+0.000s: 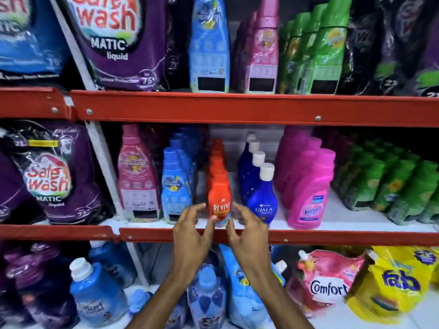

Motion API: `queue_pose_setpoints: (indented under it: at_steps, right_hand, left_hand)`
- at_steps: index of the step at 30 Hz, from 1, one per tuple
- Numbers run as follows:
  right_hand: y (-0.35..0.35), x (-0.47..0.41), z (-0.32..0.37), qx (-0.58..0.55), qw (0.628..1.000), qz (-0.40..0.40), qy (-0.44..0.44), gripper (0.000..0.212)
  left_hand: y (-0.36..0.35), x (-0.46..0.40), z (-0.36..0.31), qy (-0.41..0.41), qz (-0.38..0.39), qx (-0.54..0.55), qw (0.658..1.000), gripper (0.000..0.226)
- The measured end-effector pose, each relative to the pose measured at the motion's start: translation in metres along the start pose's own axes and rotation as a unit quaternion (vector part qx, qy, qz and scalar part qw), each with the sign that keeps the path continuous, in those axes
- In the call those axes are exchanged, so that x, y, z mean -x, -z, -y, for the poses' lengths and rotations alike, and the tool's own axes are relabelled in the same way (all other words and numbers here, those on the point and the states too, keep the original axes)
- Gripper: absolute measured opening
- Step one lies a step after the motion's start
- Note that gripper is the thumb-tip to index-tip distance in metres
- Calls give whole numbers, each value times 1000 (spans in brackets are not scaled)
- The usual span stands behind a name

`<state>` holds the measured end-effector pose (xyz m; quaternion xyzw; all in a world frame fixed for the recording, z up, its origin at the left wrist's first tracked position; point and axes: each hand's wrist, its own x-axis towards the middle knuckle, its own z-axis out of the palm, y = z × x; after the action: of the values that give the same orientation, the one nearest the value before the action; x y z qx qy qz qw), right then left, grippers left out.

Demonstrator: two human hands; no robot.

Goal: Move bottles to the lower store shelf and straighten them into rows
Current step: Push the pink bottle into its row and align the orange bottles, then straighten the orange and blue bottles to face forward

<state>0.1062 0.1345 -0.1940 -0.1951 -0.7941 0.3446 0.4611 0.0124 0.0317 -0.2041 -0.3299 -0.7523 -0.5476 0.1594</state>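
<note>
An orange Revive bottle [219,205] stands upright at the front of a row of orange bottles [216,160] on the middle shelf [332,236]. My left hand [192,225] is just left of it, fingers spread, with the thumb tip touching the bottle's lower part. Just right of the bottle is my right hand [247,225], also spread, its thumb against the bottle's base. Neither hand wraps around it. To the right, a row of dark blue Ujala bottles [260,198] with white caps runs back into the shelf.
Pink bottles [306,193] and green bottles [392,186] fill the shelf to the right, light blue bottles [174,186] and a tall pink bottle [136,176] the left. Purple Safe Wash pouches [54,176] stand far left. Below are Surf bottles [95,295], Comfort [325,279] and fab pouches [399,281].
</note>
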Motion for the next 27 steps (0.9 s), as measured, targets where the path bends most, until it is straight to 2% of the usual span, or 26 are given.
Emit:
queue_pose_setpoints:
  at_steps: [4,7,13,27]
  right_hand:
    - [-22,-5,-8,11,996,44,-72,45]
    - [-31,-12,-15,33,993,67,-96,41]
    - [-30,-23,-21,31,991,93,-91,35]
    - [-29,-22,-29,-26,990,115,-75,35]
  left_hand:
    - [-2,-7,13,41,44,-7,998,44]
    - [-2,-17,12,77,66,26,994,45]
    - [-5,-25,19,76,107,32,991,35]
    - [-9,-22,26,53,94,8,994,32]
